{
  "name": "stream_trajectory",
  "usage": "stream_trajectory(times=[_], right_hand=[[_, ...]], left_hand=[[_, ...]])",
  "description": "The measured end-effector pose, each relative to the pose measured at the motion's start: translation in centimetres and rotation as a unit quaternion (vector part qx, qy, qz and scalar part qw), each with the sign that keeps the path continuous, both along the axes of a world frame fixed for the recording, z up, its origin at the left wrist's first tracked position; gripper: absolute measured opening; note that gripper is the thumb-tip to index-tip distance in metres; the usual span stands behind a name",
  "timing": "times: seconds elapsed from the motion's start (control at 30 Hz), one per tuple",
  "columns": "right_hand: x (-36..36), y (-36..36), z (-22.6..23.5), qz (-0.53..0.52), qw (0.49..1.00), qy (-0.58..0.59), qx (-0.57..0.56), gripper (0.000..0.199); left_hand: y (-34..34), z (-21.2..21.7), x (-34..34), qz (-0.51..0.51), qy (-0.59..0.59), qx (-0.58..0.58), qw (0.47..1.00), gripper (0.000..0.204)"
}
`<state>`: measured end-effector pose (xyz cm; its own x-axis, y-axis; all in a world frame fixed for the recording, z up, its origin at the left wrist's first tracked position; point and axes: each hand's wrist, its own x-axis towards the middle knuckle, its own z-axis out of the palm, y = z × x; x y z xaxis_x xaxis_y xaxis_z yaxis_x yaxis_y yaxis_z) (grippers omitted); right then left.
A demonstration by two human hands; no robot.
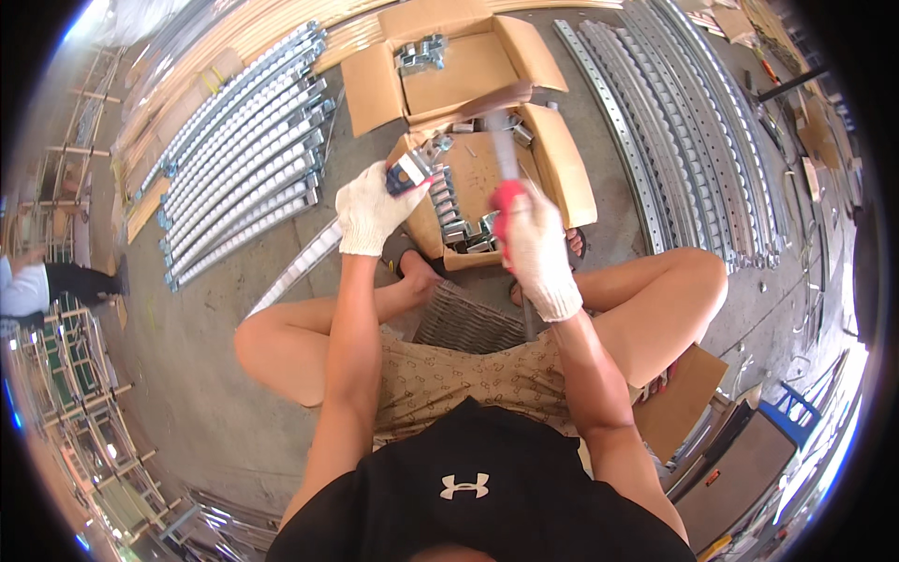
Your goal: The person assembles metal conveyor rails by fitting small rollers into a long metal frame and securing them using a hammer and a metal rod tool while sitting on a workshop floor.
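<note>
Fingers of the left gloved hand point(368, 214) wrapped round a metal end bracket point(409, 175), held up over the left side of the near open carton point(568, 169). White roller track point(298, 267) slants from that hand toward the left knee. Right gloved hand point(540, 248) grasps a red-handled tool point(507, 199), far end blurred. More brackets point(448, 199) inside carton. Beyond: second carton point(368, 86); roller tracks point(248, 155) left, metal rails point(670, 131) right, on floor point(187, 361).
</note>
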<state>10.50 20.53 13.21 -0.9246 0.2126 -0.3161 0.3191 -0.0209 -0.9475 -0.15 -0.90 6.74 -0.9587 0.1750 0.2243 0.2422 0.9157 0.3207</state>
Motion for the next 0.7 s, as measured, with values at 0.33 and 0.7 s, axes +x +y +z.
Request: stream_trajectory(times=[0.33,0.7], right_hand=[[0.4,1.5,0.9,-0.013,0.999,-0.034,-0.035,0.030],[1.9,-0.3,-2.7,0.034,0.999,-0.001,0.035,0.031]], left_hand=[[-0.6,-0.3,0.6,-0.003,-0.078,0.038,0.996,0.064],[-1.1,-0.1,1.0,-0.075,-0.049,0.048,0.995,0.057]])
